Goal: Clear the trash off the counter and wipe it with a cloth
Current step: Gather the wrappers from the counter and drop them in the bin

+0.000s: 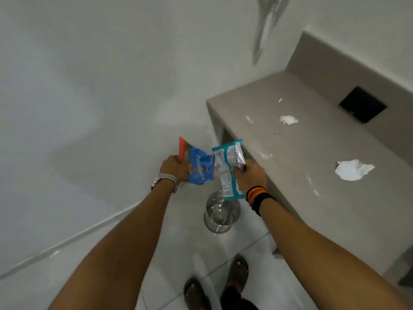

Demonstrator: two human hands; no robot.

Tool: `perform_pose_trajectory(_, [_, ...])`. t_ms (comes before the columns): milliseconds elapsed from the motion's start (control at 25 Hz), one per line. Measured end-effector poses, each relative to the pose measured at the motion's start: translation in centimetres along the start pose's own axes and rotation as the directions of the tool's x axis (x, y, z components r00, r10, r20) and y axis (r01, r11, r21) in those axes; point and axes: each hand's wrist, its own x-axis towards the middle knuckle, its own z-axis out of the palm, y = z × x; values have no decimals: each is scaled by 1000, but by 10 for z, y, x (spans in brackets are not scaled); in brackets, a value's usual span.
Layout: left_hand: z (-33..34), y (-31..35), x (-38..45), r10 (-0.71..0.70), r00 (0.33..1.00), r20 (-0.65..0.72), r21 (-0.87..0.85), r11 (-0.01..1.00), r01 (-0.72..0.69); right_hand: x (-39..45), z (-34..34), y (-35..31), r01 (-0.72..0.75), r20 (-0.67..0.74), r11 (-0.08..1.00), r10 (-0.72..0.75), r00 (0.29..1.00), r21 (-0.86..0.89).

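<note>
My left hand [173, 167] grips a blue and orange snack bag [196, 164] by its edge. My right hand [250, 175] holds a teal and silver wrapper [225, 166]. Both hang above a shiny metal bin [221, 212] standing on the floor beside the counter's end. The grey counter [312, 175] stretches to the right. On it lie a small crumpled white tissue [288, 119], a larger white tissue [353, 170], and several small scraps and white smears [266, 155].
A black square inset [363, 104] sits in the counter's back section. White walls rise left and ahead, and a silvery object [268, 25] hangs on the wall above. My sandalled feet [214, 285] stand on the tiled floor.
</note>
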Motion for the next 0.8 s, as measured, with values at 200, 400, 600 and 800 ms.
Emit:
perform_pose_trajectory(200, [101,-113,7,-199,976,88,3,980,199,19,92,97,-10,46,960,24,999,-280])
perform_pose_trajectory(400, [205,-175,43,-180,974,137,223,964,147,71,161,194,-97,65,954,120,991,-282])
perform_pose_trajectory(600, [266,-198,103,-121,988,97,452,890,65,130,212,251,-51,294,871,220,930,-489])
perform_pose_trajectory(800, [303,-208,145,-112,983,148,520,854,19,167,249,271,-32,408,922,202,890,-386])
